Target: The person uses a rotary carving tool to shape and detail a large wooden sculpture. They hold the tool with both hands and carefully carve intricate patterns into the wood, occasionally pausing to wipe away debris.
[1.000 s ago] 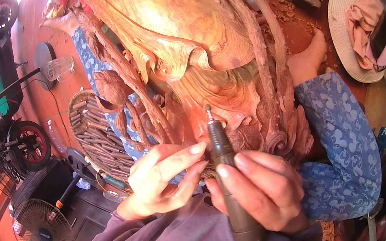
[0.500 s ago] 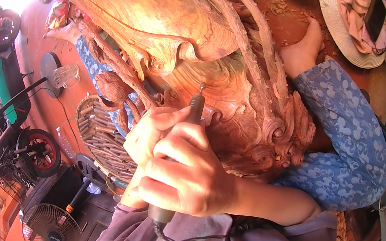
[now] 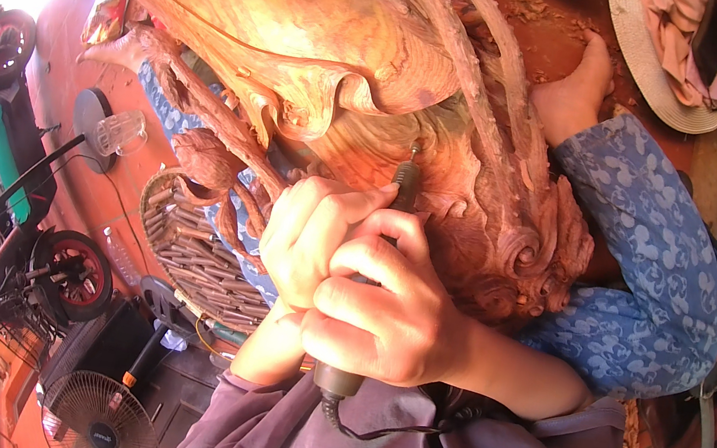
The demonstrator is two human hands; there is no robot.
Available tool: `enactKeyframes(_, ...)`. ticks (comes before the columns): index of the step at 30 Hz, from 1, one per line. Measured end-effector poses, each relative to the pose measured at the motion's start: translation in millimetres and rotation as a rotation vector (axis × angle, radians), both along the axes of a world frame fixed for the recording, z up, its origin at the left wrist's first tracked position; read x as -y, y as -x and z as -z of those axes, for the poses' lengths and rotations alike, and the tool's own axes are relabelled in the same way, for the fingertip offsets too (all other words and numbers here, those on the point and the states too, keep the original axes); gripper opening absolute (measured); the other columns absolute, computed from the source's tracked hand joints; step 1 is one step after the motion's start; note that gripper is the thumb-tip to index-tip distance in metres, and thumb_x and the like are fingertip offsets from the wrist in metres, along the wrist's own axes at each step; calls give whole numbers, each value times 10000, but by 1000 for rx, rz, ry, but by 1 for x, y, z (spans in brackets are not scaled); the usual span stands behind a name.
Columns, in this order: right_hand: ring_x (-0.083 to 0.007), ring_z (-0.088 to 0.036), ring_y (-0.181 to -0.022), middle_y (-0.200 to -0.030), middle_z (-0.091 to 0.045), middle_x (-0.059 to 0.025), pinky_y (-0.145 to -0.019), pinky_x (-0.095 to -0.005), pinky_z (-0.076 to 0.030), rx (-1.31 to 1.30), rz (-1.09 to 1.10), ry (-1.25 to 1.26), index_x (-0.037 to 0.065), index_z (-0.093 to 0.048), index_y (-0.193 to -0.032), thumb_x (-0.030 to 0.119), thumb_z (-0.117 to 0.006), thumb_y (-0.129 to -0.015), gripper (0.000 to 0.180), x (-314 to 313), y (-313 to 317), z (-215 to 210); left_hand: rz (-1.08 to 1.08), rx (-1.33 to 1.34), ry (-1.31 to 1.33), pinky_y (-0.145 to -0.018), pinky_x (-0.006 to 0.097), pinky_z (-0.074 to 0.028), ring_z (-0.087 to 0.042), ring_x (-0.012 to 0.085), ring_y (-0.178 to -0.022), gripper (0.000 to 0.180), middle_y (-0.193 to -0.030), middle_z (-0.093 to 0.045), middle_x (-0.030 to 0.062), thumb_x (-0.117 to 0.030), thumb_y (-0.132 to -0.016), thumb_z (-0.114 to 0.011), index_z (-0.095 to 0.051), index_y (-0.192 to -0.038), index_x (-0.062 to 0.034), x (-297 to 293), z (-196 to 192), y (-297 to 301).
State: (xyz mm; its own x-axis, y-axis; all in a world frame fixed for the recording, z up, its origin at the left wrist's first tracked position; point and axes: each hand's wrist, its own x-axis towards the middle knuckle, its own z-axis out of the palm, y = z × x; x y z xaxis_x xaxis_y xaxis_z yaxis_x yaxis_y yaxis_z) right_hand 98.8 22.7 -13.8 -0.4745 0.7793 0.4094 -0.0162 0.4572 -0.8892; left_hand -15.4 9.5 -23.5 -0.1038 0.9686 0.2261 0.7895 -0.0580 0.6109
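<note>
A large reddish wood carving point(image 3: 312, 41) with curling leaf and root shapes fills the upper middle. My right hand point(image 3: 386, 316) is wrapped around a dark corded rotary tool point(image 3: 404, 180), whose thin bit touches the carved surface just below a curled leaf. My left hand point(image 3: 310, 235) curls against the tool's upper part from the left, fingertips on it beside the right hand. The tool's rear end and cord stick out under my right fist. My leg in blue patterned trousers point(image 3: 650, 258) lies against the carving's right side, bare foot point(image 3: 573, 89) on the ground.
A straw hat point(image 3: 642, 62) holding a cloth and a dark phone lies at the upper right. A woven basket of sticks point(image 3: 197, 246) sits left of my hands. A floor fan point(image 3: 102, 422) and a parked motorbike point(image 3: 64, 273) stand at the lower left.
My left hand, spread open beside the tool a second ago, has closed against it. Both hands and the tool have shifted left and up along the carving.
</note>
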Motion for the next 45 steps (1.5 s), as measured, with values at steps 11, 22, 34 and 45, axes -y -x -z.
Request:
enactKeyframes(11, -199, -535, -867, -824, -566, -1, -867, -443, -387, -93, -27, 0, 128, -562, -703, 197, -674, -668, 136, 3, 6, -3, -44, -22, 14, -509, 313, -449, -594, 201, -611, 300, -707, -604, 71, -63, -641, -793, -719, -931, -39, 7, -12, 3)
enactKeyframes(22, -187, -535, -854, -830, -570, 2, -839, -436, -395, -23, -25, 23, 125, -556, -703, 197, -655, -674, 126, -7, -6, 1, 45, -10, 1, -544, 326, -440, -547, 219, -598, 220, -696, -586, 65, -85, -692, -727, -710, -907, -41, -5, -3, 2)
enactKeyframes(34, -212, -531, -846, -776, -551, -17, -776, -448, -406, -79, -28, -24, 120, -555, -678, 195, -671, -661, 139, -2, 13, -7, -25, -35, 20, -593, 325, -445, -564, 201, -652, 272, -714, -595, 49, -127, -634, -750, -722, -890, -42, 2, -16, 13)
enactKeyframes(45, -234, -546, -858, -759, -556, -48, -737, -430, -404, -9, -5, -25, 90, -572, -668, 195, -672, -653, 146, -1, 30, -14, -134, 36, 10, -1100, 504, -361, -446, 403, -1317, 249, -1312, -566, 209, -160, -613, -810, -737, -847, -119, 0, -12, 17)
